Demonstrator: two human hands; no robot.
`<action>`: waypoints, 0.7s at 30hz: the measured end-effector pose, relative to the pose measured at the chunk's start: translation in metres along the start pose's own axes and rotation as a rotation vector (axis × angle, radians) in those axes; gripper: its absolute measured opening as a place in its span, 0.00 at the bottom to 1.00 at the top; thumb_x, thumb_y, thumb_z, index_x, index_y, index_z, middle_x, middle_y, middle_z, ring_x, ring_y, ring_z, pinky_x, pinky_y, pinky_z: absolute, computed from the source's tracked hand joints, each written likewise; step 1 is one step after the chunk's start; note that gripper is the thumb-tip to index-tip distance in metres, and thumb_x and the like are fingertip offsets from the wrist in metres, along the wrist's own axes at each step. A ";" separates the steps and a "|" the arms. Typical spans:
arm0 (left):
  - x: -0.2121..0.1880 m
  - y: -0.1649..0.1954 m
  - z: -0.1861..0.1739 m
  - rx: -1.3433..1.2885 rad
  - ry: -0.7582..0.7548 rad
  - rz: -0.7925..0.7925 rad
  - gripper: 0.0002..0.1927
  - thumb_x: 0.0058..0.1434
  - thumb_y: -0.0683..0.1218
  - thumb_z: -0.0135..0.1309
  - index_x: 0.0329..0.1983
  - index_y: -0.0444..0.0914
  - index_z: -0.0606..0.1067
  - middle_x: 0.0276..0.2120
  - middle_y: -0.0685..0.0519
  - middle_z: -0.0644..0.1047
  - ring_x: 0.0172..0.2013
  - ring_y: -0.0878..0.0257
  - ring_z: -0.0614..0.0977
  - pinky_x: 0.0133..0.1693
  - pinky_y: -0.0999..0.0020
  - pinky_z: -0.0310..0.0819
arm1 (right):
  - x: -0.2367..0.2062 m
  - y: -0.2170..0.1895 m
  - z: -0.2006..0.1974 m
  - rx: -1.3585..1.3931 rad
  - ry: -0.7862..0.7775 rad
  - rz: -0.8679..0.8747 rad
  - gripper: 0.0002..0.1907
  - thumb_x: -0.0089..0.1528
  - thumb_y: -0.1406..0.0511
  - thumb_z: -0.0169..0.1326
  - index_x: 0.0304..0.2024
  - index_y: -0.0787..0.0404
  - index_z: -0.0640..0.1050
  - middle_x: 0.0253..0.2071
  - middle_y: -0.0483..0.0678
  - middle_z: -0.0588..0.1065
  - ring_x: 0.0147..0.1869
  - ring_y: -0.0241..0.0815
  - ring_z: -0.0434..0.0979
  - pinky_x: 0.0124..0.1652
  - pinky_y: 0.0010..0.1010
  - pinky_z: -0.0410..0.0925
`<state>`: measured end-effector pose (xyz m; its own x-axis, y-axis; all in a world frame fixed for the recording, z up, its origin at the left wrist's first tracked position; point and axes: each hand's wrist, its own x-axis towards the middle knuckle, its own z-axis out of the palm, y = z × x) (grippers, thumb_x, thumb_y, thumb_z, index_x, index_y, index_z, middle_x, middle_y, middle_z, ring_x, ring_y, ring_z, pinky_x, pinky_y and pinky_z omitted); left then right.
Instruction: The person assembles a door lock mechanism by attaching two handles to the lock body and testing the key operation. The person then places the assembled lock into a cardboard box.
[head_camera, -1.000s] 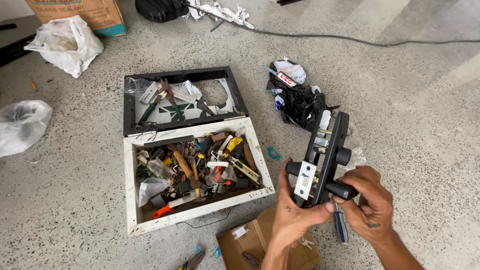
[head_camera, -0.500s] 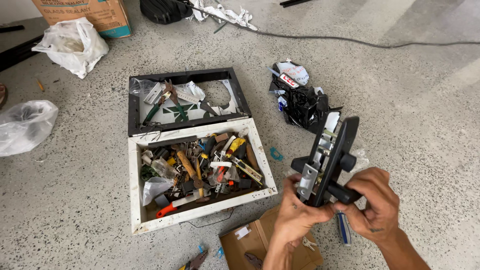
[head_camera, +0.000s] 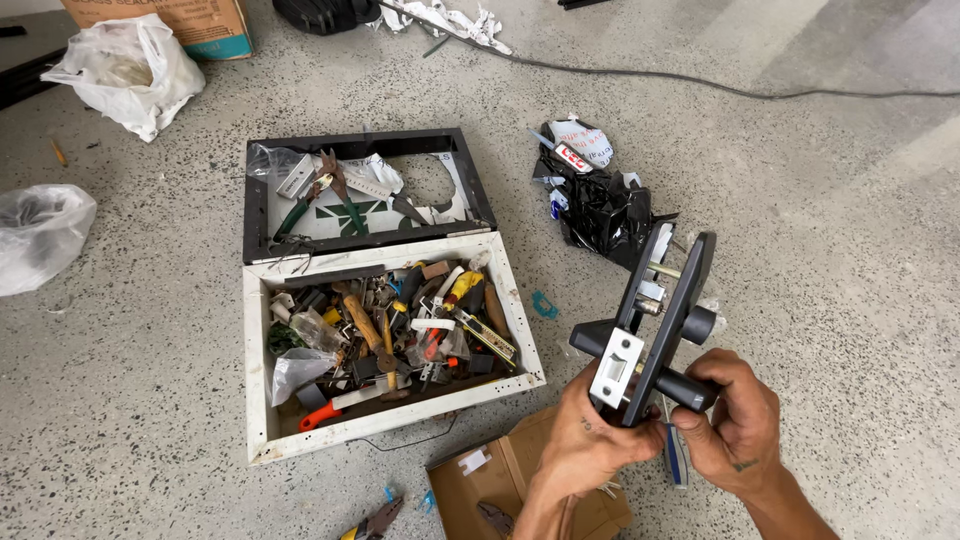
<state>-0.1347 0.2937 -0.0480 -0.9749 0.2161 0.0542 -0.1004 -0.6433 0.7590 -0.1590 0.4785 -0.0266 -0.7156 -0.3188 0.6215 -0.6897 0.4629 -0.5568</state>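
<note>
Lock set: a black door lock assembly with two long black plates, lever handles and a silver latch faceplate (head_camera: 655, 335) is held upright above the floor, in front of the person, right of the toolbox.
Left hand: the left hand (head_camera: 585, 440) is closed around the lower edge by the faceplate, thumb pressing on the silver part.
Right hand: the right hand (head_camera: 730, 420) grips the near black lever and also pinches a thin blue-handled tool (head_camera: 676, 462), pointing down.
Doing it well: I judge it best to keep both plates squared and pressed together, so the spindle and screws between them stay aligned; the pinched tool limits the right grip.
Floor: speckled grey concrete floor (head_camera: 830, 240); no surface carries the things.
Around: an open white metal toolbox crammed with hand tools (head_camera: 385, 335), a crumpled black plastic bag (head_camera: 600, 205), a brown cardboard box (head_camera: 520, 480), white plastic bags (head_camera: 125, 70), a black cable (head_camera: 720, 85).
</note>
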 end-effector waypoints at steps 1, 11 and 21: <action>0.000 -0.001 0.002 0.029 0.006 0.001 0.24 0.44 0.33 0.61 0.46 0.30 0.72 0.32 0.53 0.78 0.31 0.68 0.80 0.32 0.69 0.80 | -0.005 0.002 -0.001 0.031 0.003 0.023 0.23 0.64 0.51 0.58 0.45 0.63 0.69 0.33 0.43 0.71 0.32 0.30 0.67 0.30 0.23 0.60; -0.001 -0.026 0.016 0.056 0.067 -0.039 0.26 0.45 0.33 0.60 0.50 0.29 0.69 0.28 0.53 0.76 0.27 0.68 0.78 0.28 0.70 0.77 | -0.046 0.012 -0.008 0.259 0.044 0.327 0.21 0.68 0.52 0.54 0.46 0.64 0.71 0.31 0.38 0.67 0.31 0.26 0.60 0.30 0.20 0.57; -0.014 -0.029 0.033 0.174 0.023 0.138 0.14 0.49 0.36 0.62 0.40 0.30 0.75 0.30 0.59 0.77 0.29 0.71 0.77 0.30 0.71 0.75 | -0.029 0.009 -0.028 0.242 -0.009 -0.004 0.22 0.68 0.53 0.57 0.50 0.65 0.71 0.42 0.48 0.72 0.44 0.36 0.72 0.41 0.27 0.67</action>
<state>-0.1115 0.3337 -0.0490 -0.9814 0.1169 0.1522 0.0682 -0.5290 0.8459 -0.1417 0.5149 -0.0344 -0.7128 -0.3287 0.6196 -0.6984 0.2506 -0.6705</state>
